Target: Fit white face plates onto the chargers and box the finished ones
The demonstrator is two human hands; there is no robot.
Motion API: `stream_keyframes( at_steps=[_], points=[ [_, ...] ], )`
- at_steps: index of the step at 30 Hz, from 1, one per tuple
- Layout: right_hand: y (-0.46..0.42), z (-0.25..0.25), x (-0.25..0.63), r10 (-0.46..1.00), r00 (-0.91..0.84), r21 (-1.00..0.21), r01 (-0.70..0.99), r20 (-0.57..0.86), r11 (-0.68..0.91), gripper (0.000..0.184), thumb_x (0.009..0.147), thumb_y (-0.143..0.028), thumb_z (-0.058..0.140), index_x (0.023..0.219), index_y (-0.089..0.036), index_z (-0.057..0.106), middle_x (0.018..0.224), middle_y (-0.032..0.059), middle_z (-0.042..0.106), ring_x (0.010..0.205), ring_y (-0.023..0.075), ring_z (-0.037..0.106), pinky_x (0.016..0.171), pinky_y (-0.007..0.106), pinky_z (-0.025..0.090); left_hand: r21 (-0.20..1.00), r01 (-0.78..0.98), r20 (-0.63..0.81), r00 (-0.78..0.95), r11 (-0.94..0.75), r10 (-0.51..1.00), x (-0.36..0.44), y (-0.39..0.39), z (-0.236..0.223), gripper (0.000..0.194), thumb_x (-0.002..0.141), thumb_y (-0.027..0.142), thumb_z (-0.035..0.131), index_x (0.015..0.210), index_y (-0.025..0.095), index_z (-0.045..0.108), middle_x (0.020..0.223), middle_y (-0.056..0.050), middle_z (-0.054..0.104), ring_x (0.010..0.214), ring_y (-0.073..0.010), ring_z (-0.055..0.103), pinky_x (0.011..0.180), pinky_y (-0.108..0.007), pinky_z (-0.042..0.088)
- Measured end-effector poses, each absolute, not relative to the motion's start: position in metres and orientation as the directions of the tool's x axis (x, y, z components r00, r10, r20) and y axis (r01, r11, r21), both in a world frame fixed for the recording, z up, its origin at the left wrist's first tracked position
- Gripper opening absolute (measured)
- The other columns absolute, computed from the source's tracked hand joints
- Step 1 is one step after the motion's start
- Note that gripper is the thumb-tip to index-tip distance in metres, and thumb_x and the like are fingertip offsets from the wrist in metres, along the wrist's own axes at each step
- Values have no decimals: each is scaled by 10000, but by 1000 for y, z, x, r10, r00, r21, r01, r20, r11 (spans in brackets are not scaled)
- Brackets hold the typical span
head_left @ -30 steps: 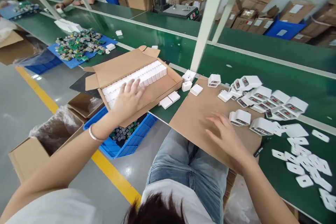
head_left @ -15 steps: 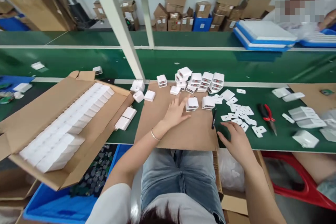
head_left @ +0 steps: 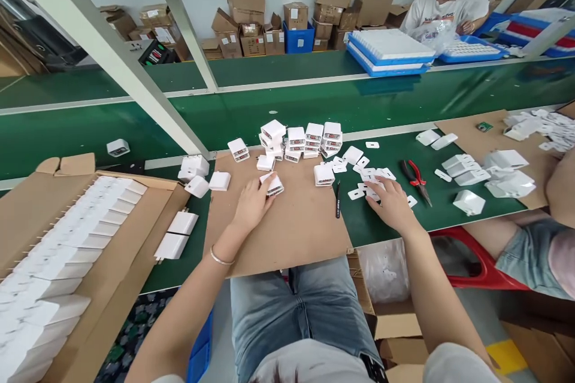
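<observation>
- The left hand (head_left: 251, 206) is over the brown cardboard sheet (head_left: 287, 239), its fingers closed on a white casing (head_left: 275, 185) that sits near the middle of the sheet, its far end showing past the fingertips.
- The right hand (head_left: 392, 202) is to the right of the sheet, its fingers spread and their tips down among the small white plates (head_left: 384, 173) scattered on the green tabletop (head_left: 390, 148); I can see no gap between fingertips and plates.
- Along the far edge of the sheet stands a cluster of stacked casings (head_left: 296, 139), their slotted ends turned toward the person; one more pair (head_left: 324, 176) sits apart, just nearer.
- A black pen (head_left: 338, 200) lies close to the sheet's right edge, between the two hands.
- Beyond the plates, red-handled pliers (head_left: 417, 181) rest on the tabletop, with more white housings (head_left: 507, 175) farther right.
- On the left, an open carton (head_left: 155, 215) holds tightly packed rows of white adapters (head_left: 67, 263), and two loose adapters (head_left: 177, 233) lie on the tabletop between carton and sheet.
- Across the bench a co-worker in a white shirt (head_left: 442, 15) sits behind blue trays (head_left: 389, 64).
- Another person's bare leg and denim shorts (head_left: 530, 251) show on the right, by a red stool (head_left: 480, 269).
- Cardboard boxes (head_left: 251, 42) are piled along the back wall.
</observation>
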State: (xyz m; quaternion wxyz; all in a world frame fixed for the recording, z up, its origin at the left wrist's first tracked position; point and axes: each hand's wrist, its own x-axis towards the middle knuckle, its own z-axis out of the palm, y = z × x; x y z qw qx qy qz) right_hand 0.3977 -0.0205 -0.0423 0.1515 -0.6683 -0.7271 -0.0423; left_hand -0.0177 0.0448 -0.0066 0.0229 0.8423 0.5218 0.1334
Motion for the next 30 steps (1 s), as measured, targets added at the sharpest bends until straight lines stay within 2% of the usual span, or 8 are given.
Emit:
stream_keyframes(
  at_steps=[5,9,11,14,16,18,22,30],
  points=[
    [7,-47,412,948,-126,-218,957,293,194,296,951,-333,536,1144,-203,719,1335,173,645,1245,386,565,985,573,494,78,927,320,325,-367,890,-39,23,-3,606,998,365,548,1554,161,419,1413,-241,506,1286,-410,514,1028,-531,466],
    [18,-43,419,928,-140,-311,916,344,254,236,907,-393,591,984,-202,706,1192,161,691,1124,358,630,969,551,502,133,940,326,258,-315,909,-46,6,-2,530,1026,362,482,1517,162,489,1286,-229,593,1183,-395,573,1005,-552,469],
    [14,-31,411,923,-66,-365,906,378,214,236,897,-407,614,1006,-212,690,1164,143,697,1082,345,644,929,524,515,289,910,326,199,-298,924,-47,-2,-1,513,1023,418,501,1476,182,546,1183,-196,610,1110,-363,598,969,-528,496],
    [-3,-7,380,925,52,-540,824,377,174,248,894,-390,659,1087,-234,655,1108,93,709,1004,290,667,877,444,535,671,698,277,76,-249,958,-41,-18,3,469,1039,486,470,1420,244,600,1082,-118,605,971,-258,635,910,-437,540],
    [-18,8,350,932,5,-637,731,363,245,217,909,-362,661,1092,-246,644,1073,66,706,972,255,667,882,409,538,869,450,212,39,-207,976,-31,-30,7,465,1054,517,421,1381,256,625,1104,-100,611,883,-199,646,868,-387,559],
    [-32,21,318,925,-106,-685,643,364,343,179,927,-327,655,1088,-251,644,1066,63,689,991,246,661,899,403,534,950,244,184,66,-195,981,-20,-42,13,485,1060,539,387,1343,243,647,1105,-99,633,842,-180,645,842,-373,565],
    [-52,38,266,886,-231,-715,525,402,461,204,935,-281,662,1138,-275,649,1076,75,676,1039,265,650,897,431,538,965,101,228,136,-243,964,-2,-60,23,524,1061,564,352,1327,236,661,992,-90,648,818,-194,623,818,-385,554],
    [-60,57,227,849,-220,-750,400,481,528,266,915,-259,687,1175,-309,667,1037,68,648,961,264,651,847,462,558,919,260,255,183,-297,949,0,-75,38,572,1053,606,264,1316,290,662,1062,-101,623,1020,-249,568,927,-452,531]
  ],
)
